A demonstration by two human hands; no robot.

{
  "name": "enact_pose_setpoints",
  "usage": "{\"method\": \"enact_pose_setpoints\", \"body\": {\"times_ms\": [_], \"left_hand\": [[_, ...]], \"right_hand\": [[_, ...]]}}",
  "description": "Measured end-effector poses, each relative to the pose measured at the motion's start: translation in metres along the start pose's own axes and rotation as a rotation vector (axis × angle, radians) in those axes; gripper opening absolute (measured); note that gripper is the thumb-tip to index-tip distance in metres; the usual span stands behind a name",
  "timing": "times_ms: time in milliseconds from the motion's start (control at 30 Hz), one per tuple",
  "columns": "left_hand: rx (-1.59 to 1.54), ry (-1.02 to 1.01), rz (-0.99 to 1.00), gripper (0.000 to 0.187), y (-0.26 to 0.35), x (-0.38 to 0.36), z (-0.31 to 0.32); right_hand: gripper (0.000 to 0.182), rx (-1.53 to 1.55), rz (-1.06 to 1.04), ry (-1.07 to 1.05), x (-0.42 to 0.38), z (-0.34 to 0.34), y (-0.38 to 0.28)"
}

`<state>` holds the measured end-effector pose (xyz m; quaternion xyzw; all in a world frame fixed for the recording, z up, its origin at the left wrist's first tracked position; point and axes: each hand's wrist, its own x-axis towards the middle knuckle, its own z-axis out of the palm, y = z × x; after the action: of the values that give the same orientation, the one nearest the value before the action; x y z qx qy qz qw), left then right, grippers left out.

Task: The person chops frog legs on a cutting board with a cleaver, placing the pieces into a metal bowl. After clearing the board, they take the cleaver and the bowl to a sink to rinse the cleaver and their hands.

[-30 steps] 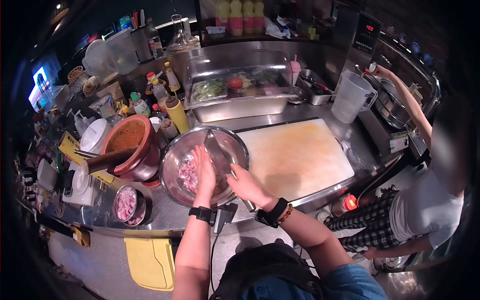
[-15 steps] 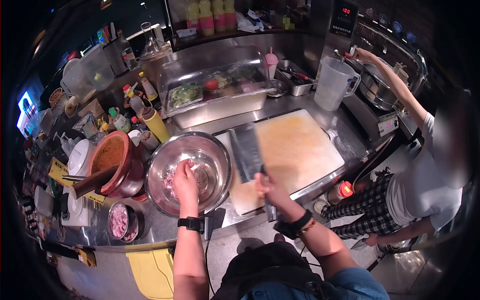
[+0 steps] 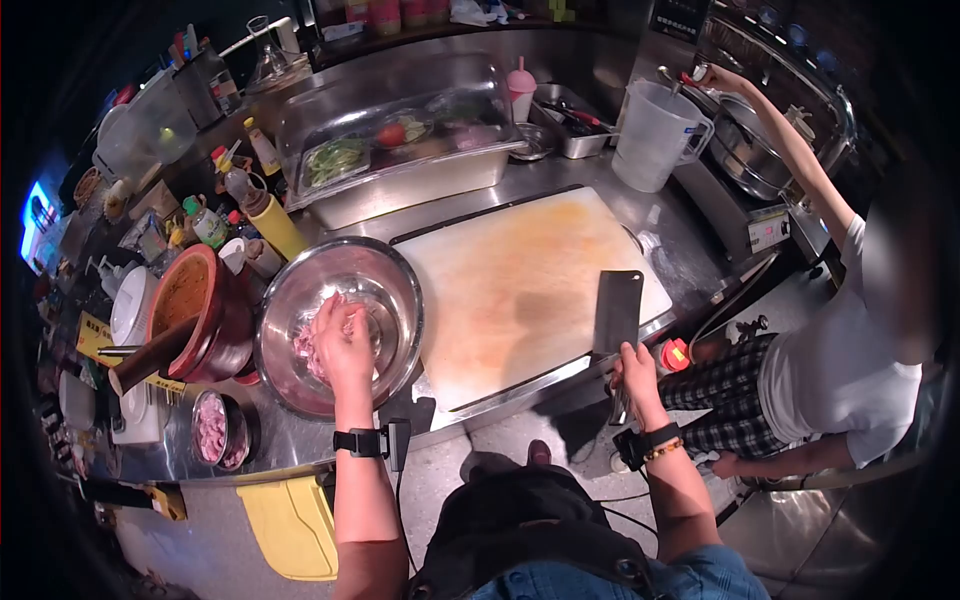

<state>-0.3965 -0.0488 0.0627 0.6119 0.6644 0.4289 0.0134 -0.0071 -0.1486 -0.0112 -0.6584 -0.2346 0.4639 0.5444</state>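
The right grip [image 3: 637, 377] is wrapped around a broad, dark, rectangular metal cleaver [image 3: 618, 310], which stands near the right end of a white, orange-stained rectangular cutting board [image 3: 500, 275]. The left grip [image 3: 343, 345] curls inside a round, shiny steel bowl [image 3: 399, 300], by pink chopped meat [image 3: 308, 345] (whether it pinches any, I cannot tell).

Dark edges (bent, fisheye-like), bright middle
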Motion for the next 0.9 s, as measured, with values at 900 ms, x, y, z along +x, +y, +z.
{"method": "enact_pose_setpoints", "body": {"times_ms": [900], "left_hand": [[0.092, -0.196, -0.088, 0.055, -0.034, -0.014, -0.016]], "right_hand": [[0.018, -0.286, -0.067, -0.231, 0.043, 0.055, 0.012]]}}
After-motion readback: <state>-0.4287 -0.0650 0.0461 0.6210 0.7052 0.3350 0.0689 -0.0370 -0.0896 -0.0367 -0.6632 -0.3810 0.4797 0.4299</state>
